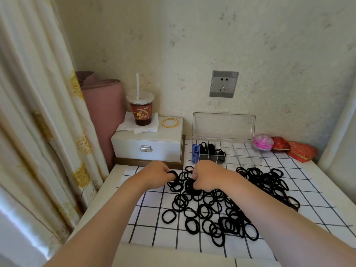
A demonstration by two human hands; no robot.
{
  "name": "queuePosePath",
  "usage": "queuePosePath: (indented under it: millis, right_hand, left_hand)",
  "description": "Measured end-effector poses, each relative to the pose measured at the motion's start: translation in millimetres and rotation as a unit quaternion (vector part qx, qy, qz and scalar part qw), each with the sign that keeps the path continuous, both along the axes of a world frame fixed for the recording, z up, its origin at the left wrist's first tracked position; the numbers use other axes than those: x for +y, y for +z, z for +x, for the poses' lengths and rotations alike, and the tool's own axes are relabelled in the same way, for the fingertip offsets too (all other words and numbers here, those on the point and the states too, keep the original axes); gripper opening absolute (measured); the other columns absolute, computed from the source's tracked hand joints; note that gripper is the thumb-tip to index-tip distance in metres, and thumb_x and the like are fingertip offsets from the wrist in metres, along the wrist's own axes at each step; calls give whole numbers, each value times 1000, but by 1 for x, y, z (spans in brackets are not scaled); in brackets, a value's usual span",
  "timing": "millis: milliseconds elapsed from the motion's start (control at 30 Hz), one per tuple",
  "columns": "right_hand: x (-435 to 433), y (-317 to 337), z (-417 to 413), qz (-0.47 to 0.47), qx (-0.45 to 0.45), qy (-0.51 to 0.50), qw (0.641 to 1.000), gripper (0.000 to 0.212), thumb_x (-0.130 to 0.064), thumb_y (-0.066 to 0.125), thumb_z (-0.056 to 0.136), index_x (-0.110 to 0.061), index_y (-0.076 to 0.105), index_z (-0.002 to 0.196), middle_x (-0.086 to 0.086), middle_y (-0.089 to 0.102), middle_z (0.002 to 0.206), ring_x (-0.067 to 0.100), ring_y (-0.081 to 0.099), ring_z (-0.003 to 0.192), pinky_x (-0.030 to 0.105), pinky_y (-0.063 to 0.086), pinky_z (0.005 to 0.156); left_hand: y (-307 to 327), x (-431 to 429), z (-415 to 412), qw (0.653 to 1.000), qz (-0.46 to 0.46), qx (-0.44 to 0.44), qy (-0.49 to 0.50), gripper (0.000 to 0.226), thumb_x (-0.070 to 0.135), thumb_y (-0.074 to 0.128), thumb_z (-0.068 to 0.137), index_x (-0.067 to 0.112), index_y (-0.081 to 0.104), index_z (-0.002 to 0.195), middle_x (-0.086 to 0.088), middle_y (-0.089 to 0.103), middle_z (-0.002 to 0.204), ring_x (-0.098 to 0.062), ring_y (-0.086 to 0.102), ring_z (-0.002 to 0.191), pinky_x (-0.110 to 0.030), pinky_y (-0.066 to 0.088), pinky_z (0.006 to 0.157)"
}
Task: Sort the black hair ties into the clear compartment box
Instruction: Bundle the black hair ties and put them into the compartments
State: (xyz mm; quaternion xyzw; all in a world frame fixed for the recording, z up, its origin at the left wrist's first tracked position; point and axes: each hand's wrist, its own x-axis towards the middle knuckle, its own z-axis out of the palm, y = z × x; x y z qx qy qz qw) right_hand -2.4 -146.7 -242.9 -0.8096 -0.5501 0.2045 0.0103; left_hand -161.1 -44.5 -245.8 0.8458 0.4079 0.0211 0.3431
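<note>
Both forearms (107,218) reach in from the bottom edge, cut off before the elbows. At the fingers now: the left hand (154,173) curls round one black hair tie (172,173), its loop poking out past the knuckles. The right hand (207,177) is clenched down into the heap, gripping a bunch of black hair ties (212,209); its fingertips are hidden under the hand, so how many it holds, I can't tell.

Loose ties sprawl over the checked cloth (154,218) in two clumps, one under the hands and one off to the right. They overlap too much to count: dozens.

Just behind the hands stands the clear compartment box (240,155), lid (223,125) up against the wall. Something blue sits in its left end and black ties in the cells beside it; the clear dividers are too faint to count.

Further out: one white case (146,145) carrying one cup (140,110) with a straw and gold bangles (170,123), and one wall socket (223,84).
</note>
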Motion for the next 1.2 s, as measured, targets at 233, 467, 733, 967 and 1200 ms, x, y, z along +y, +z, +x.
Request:
queuePosePath:
  millis: [233,467,733,967,1200]
  right_hand:
    - [-25,23,23,139,92,-51,985,10,-17,69,85,-19,79,89,3,75,87,16,70,82,21,51,68]
    - [-58,38,30,187,411,-118,884,17,1,57,91,-7,72,96,12,74,85,22,70,66,25,49,54]
    - [-65,33,47,187,430,-155,870,25,8,50,91,-3,70,102,14,74,79,19,67,57,26,55,54]
    - [-68,27,56,190,278,-174,925,16,-7,59,87,-10,71,98,15,74,76,24,73,62,37,62,66]
    - [-65,21,52,213,256,-145,931,6,-17,69,85,-14,71,90,16,75,77,27,75,69,33,62,62]
  left_hand:
    - [3,-10,14,985,-80,-141,66,14,23,71,86,13,69,76,-4,69,74,-11,66,63,-24,60,73]
    - [4,-32,42,966,-152,-194,75,14,22,76,84,10,74,92,-8,74,86,-13,72,72,-25,61,68]
    - [14,-51,67,917,-326,-231,-6,19,15,70,90,3,71,105,-12,75,97,-14,72,83,-27,59,80]
    - [16,-52,72,865,-431,-249,-63,40,31,64,92,2,65,120,-17,70,112,-27,68,107,-36,54,96]
    - [9,-48,76,913,-336,-228,-43,29,20,69,90,4,69,114,-13,74,109,-18,72,100,-30,56,92]
